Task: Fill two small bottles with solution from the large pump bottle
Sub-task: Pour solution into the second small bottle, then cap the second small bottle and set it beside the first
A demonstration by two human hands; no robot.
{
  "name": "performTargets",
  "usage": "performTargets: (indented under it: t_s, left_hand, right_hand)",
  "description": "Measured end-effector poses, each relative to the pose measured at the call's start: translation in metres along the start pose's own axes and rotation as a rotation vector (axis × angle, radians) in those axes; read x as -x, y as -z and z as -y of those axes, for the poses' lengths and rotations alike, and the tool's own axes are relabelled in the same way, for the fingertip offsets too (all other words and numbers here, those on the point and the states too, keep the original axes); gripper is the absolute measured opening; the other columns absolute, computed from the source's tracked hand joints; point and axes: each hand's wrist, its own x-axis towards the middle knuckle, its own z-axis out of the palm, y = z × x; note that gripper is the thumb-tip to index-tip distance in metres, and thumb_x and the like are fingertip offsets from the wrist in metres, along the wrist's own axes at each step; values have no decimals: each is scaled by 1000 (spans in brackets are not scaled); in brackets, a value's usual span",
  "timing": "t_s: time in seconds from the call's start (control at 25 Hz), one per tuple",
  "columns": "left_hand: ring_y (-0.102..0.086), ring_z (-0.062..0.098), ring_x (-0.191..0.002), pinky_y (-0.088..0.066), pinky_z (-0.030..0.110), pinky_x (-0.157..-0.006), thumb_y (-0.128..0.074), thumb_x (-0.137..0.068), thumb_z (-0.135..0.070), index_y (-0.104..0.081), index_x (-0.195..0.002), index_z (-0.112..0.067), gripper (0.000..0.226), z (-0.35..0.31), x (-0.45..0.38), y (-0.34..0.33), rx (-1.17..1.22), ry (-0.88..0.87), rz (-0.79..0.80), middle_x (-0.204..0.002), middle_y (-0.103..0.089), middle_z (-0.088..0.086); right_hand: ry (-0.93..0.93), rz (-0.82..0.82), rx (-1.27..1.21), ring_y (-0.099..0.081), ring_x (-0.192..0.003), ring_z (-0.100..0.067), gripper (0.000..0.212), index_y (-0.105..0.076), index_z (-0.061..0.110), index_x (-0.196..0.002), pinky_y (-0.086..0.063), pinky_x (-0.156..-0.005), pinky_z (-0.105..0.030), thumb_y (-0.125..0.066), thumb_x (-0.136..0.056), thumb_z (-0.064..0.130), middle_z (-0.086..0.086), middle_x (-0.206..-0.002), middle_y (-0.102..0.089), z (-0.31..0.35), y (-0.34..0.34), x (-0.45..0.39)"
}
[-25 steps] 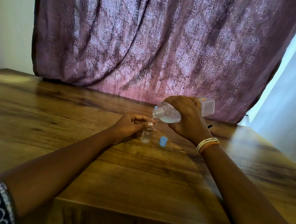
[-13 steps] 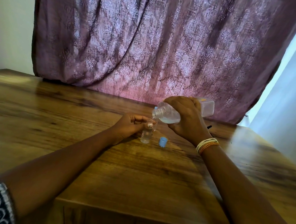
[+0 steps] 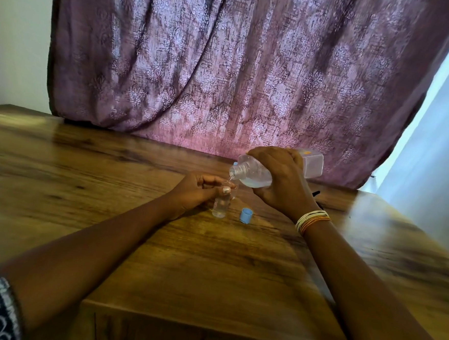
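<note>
My right hand [image 3: 281,181] grips the large clear bottle [image 3: 252,173], tipped on its side with its open threaded neck pointing left and down. Clear liquid pools in its lower side. My left hand [image 3: 198,190] holds a small clear bottle [image 3: 221,205] that stands on the wooden table [image 3: 211,262], thumb and fingers around its upper part. The large bottle's mouth sits right above the small bottle's opening. A small blue cap [image 3: 246,215] stands on the table just right of the small bottle. I see no second small bottle.
A purple patterned curtain [image 3: 225,71] hangs behind the table's far edge. Something small and dark [image 3: 316,194] lies on the table behind my right hand. The table's near edge runs across below my forearms.
Both hands and bottles stay almost in place; the large bottle stays tipped over the small one.
</note>
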Motion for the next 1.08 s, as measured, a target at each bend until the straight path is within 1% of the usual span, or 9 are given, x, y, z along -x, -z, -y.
performTargets:
  t_s: [0.08, 0.2, 0.28, 0.4, 0.52, 0.72, 0.84, 0.96, 1.08]
  left_hand:
    - [-70, 29, -88, -54, 38, -73, -71, -74, -22, -73, -102, -12, 29, 0, 0, 0, 3, 10, -5, -95, -77, 9]
    - [-72, 17, -78, -56, 28, -63, -69, -79, -15, -73, -101, -11, 22, 0, 0, -1, -4, 4, -10, -90, -77, 4]
    - [-70, 22, -81, -55, 32, -67, -71, -76, -20, -73, -101, -11, 26, 1, 0, -1, 1, 0, -16, -92, -77, 7]
    - [-65, 34, -87, -50, 39, -74, -73, -71, -24, -74, -99, -11, 31, 4, -1, 0, 42, 20, -29, -94, -76, 12]
    - [-63, 30, -83, -45, 35, -69, -73, -72, -22, -73, -102, -8, 33, 5, -1, 0, 64, 21, -15, -91, -77, 10]
    - [-54, 40, -93, -40, 42, -72, -73, -73, -21, -72, -104, -5, 34, 10, -4, 3, 96, 8, -4, -97, -75, 16]
    - [-64, 34, -87, -40, 43, -72, -72, -73, -19, -72, -102, -6, 32, 8, -3, 2, 84, 15, 2, -93, -77, 11]
    - [-73, 17, -80, -41, 38, -71, -70, -73, -17, -70, -103, -4, 33, 4, -2, -1, 79, 34, 5, -91, -77, 7]
    - [-70, 26, -86, -41, 46, -78, -72, -71, -20, -73, -101, -8, 32, 5, -2, 0, 79, 42, -14, -93, -77, 11]
  right_hand:
    - [-6, -8, -9, -58, -117, -23, 53, -60, 21, -122, -36, -97, -50, -70, -73, 39, 3, -121, -65, 1, 0, 0]
    - [-51, -27, -110, -60, -112, -23, 55, -60, 20, -120, -42, -92, -50, -69, -72, 44, 2, -119, -66, 2, -1, 0]
    - [-81, -69, -201, -62, -106, -20, 59, -60, 19, -120, -47, -88, -47, -71, -68, 45, 0, -116, -67, 4, -1, -1]
    - [-151, -127, -334, -57, -98, -8, 66, -59, 15, -121, -48, -85, -24, -74, -63, 42, 1, -113, -66, 11, 3, -1]
    - [-350, -179, -480, -59, -96, -9, 70, -57, 15, -122, -45, -81, -8, -87, -60, 28, 6, -112, -63, 5, 7, -1]
    - [-622, -312, -653, -63, -104, -19, 74, -52, 10, -127, -56, -87, -31, -88, -63, 19, -7, -117, -64, -19, 8, -1]
    - [-750, -373, -795, -66, -105, -21, 74, -52, 11, -129, -58, -89, -44, -87, -64, 17, -8, -122, -65, -37, 8, 4]
    - [-832, -438, -960, -70, -100, -14, 68, -52, 11, -129, -61, -80, -39, -84, -69, 13, -9, -121, -66, -48, 9, 9]
    - [-858, -430, -986, -69, -100, -12, 59, -53, 5, -124, -61, -71, -30, -81, -73, 13, -5, -117, -66, -50, 6, 11]
